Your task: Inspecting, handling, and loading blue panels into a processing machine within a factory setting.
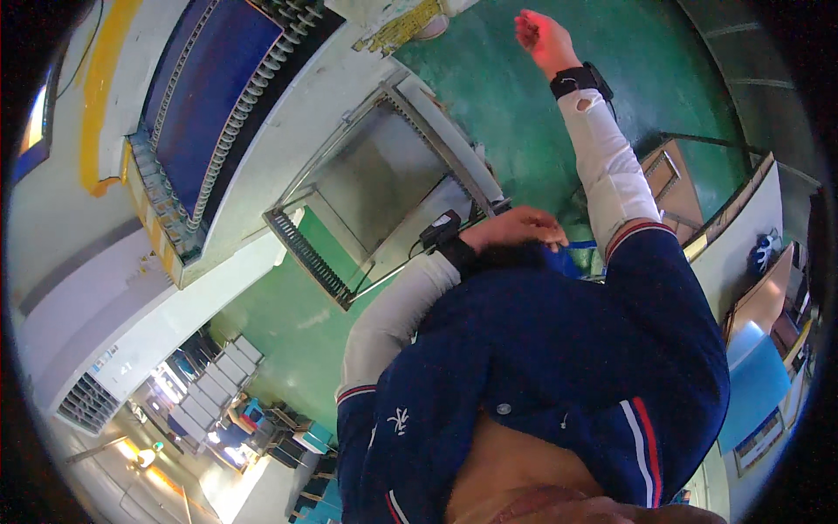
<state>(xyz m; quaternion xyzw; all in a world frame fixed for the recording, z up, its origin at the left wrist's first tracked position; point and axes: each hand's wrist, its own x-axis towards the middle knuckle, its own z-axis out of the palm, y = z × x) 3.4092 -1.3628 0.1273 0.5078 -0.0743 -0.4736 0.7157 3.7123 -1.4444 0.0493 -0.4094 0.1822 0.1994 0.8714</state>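
To the far left of the fingers stands a machine with a blue bed (209,96), edged by a coiled strip (242,112); its pale wall makes a hard boundary on that side. Between it and the left hand (519,229) lies a metal frame (436,147), the thing nearest the fingers, with toothed or coiled rows along its bars. The left fingers are loosely bent just beside the frame's right corner, nothing visible in them; whether they touch that corner cannot be told. The step looks like a moment between holds at the frame; a grip there would call for the left fingers to close on a bar and the right hand to reach across. The right hand (546,48), farther out, glows red, its fingers curled; whether they hold anything cannot be told. Green floor (476,79) spreads around it, giving room to swing. Right of the fingers, a brown board (690,201) and blue sheet (761,375) limit sideways movement.
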